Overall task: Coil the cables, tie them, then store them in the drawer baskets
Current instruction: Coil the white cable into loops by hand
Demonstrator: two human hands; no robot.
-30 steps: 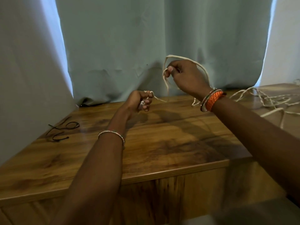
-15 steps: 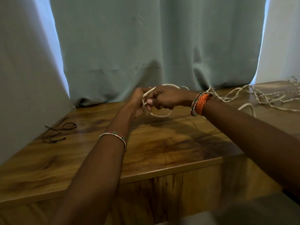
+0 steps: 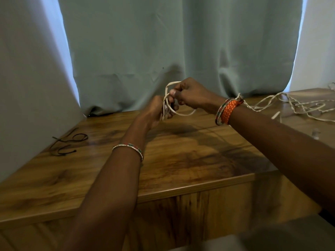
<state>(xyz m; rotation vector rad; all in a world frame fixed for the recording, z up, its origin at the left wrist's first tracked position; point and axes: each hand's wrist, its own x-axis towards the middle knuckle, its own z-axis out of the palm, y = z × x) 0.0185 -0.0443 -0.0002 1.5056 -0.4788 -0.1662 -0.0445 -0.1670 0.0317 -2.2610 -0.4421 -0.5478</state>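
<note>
A white cable is held in small loops between both hands above the back of the wooden top. My left hand grips the gathered loops. My right hand pinches a loop just above and to the right of it, touching the left fingers. The cable runs behind my right wrist to a loose tangle of white cable lying at the right. No drawer or basket is in view.
A thin black tie cord lies curled on the left of the top, near the curtain that hangs along the back and left side. The front edge of the top runs across the lower frame.
My right hand came down from a raised position and met my left hand, laying another loop of white cable onto the bundle. The loose cable at the right has shifted slightly.
</note>
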